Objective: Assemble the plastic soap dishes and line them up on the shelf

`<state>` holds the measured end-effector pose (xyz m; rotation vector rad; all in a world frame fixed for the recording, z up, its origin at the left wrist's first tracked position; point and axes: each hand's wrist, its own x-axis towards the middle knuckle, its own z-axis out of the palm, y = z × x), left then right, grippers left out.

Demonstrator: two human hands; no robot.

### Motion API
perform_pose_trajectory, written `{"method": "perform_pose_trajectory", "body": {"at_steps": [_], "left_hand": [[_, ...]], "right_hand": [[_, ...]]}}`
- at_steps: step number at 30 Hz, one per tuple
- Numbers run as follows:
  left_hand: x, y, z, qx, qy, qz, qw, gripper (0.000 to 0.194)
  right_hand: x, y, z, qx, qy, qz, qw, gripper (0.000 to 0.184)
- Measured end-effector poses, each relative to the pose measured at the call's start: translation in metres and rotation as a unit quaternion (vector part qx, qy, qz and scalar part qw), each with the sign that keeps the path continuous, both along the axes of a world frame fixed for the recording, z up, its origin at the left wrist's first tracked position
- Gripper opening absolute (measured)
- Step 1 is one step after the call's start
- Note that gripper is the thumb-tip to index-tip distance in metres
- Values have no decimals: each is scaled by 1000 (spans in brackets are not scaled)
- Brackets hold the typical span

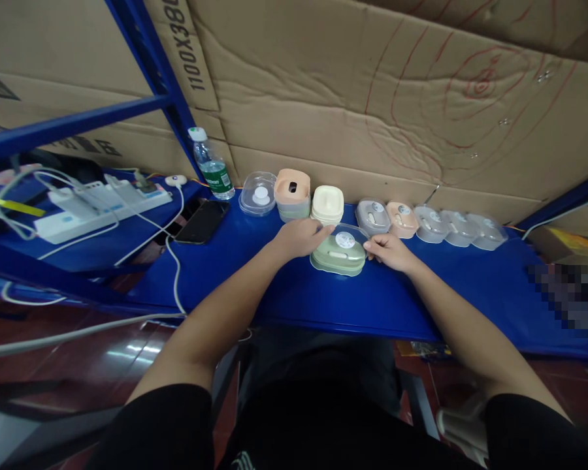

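In front of me on the blue table is a green lidded food box (340,261) with a small pale tab on top. A clear plastic cover (361,234) with a round white sticker lies over it, its back edge appearing raised. My left hand (296,238) grips the cover's left back corner, thumb on top, the other fingers partly hidden. At the right edge my right hand (389,251) pinches the cover between thumb and fingers. Just behind the left hand stands a stack of cream lids (327,199).
Peach frames on clear boxes (293,189), a clear container (257,194) and a water bottle (213,166) stand back left. A phone (202,222) and power strip (98,212) lie further left. Grey covered boxes (432,223) and a peach one (402,219) line the back right.
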<state>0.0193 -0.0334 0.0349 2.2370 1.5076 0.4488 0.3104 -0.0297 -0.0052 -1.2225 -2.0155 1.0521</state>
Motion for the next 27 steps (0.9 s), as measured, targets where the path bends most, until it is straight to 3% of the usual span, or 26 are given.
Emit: {"method": "perform_pose_trajectory", "body": {"at_steps": [6, 15, 27], "left_hand": [[1, 5, -12, 19, 82, -8, 996, 65], [1, 2, -6, 2, 105, -22, 994, 66], [5, 6, -19, 13, 115, -27, 993, 63]], "right_hand": [[1, 1, -4, 21, -46, 30, 998, 66], [1, -2, 3, 12, -74, 49, 996, 65], [3, 2, -2, 5, -84, 39, 996, 65]]}}
